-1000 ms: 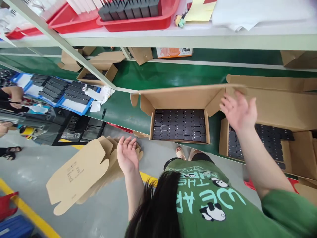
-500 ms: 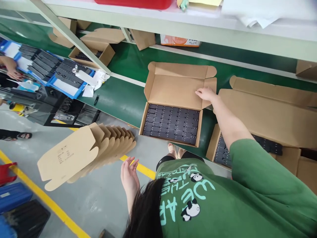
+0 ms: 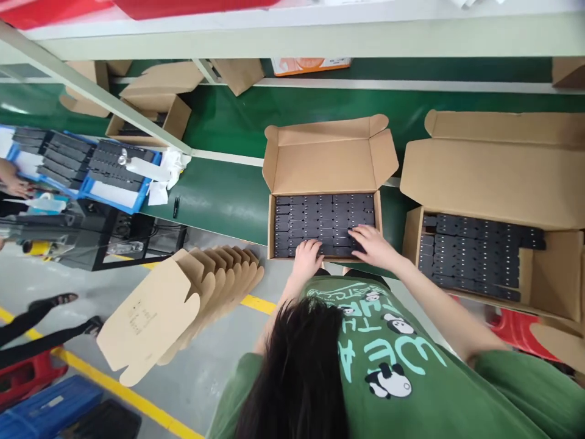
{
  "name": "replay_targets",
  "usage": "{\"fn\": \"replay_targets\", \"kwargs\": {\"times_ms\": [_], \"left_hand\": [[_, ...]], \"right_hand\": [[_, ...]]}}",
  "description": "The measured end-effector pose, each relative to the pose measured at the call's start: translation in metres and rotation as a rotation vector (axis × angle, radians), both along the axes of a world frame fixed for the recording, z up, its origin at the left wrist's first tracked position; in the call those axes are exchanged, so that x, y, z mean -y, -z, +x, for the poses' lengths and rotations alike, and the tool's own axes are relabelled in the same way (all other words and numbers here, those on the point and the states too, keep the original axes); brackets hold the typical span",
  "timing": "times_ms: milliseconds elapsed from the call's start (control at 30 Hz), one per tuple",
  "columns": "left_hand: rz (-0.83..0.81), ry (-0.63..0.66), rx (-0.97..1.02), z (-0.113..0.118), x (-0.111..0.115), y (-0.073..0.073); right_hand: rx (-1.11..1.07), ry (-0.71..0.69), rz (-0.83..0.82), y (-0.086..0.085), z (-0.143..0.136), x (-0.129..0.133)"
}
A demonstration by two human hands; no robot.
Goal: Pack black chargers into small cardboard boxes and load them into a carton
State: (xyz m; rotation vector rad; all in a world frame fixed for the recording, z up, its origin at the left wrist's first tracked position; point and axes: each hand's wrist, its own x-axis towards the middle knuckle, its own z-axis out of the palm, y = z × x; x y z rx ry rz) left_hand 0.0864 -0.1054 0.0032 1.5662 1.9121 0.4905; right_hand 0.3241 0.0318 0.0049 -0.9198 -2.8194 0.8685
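Note:
An open cardboard box sits before me at the bench's front edge, its lid tipped back. Rows of flat black parts fill it. My left hand rests at the box's front wall, fingertips on the nearest black parts. Over the front right corner lies my right hand, its fingers spread across the parts there. Both hands look open, with nothing visible in their grasp. The palms' undersides are hidden.
To the right stands a larger open carton with more black parts. A stack of folded cardboard boxes is at left, below bench height. Blue trays, a pen and a co-worker's hand are farther left. A shelf beam crosses above.
My right hand has come down from the raised lid onto the black parts. My left hand has moved up from beside the body to the box's front edge. The view has shifted.

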Motion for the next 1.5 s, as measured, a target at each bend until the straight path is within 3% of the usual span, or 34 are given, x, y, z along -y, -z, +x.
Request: {"fn": "replay_targets", "kwargs": {"times_ms": [67, 167, 333, 667, 767, 1067, 1300, 1400, 1500], "left_hand": [[-0.002, 0.154, -0.030, -0.009, -0.015, 0.007], [0.018, 0.309, -0.009, -0.019, -0.034, 0.016], [0.027, 0.465, -0.113, -0.020, -0.042, 0.027], [0.137, 0.600, -0.355, -0.020, -0.038, 0.031], [0.132, 0.510, -0.287, -0.022, -0.035, 0.029], [0.263, -0.126, 0.088, -0.016, 0.002, 0.001], [0.346, -0.375, 0.339, -0.001, 0.017, -0.026], [0.237, -0.493, 0.471, 0.009, 0.018, -0.033], [-0.065, -0.479, 0.754, 0.029, 0.015, -0.042]], "right_hand": [[0.077, -0.014, -0.004, 0.019, -0.004, 0.019], [0.139, -0.025, 0.037, 0.033, -0.015, 0.022], [0.190, -0.073, 0.148, 0.033, -0.027, 0.021], [0.216, -0.107, 0.183, 0.032, -0.031, 0.028], [0.221, -0.124, 0.192, 0.030, -0.035, 0.022], [0.232, -0.160, 0.170, 0.033, -0.039, 0.014], [0.027, -0.253, 0.096, 0.040, -0.027, -0.010], [-0.084, -0.189, 0.026, 0.025, -0.023, -0.015], [-0.214, -0.070, -0.010, -0.009, -0.020, -0.008]]}}
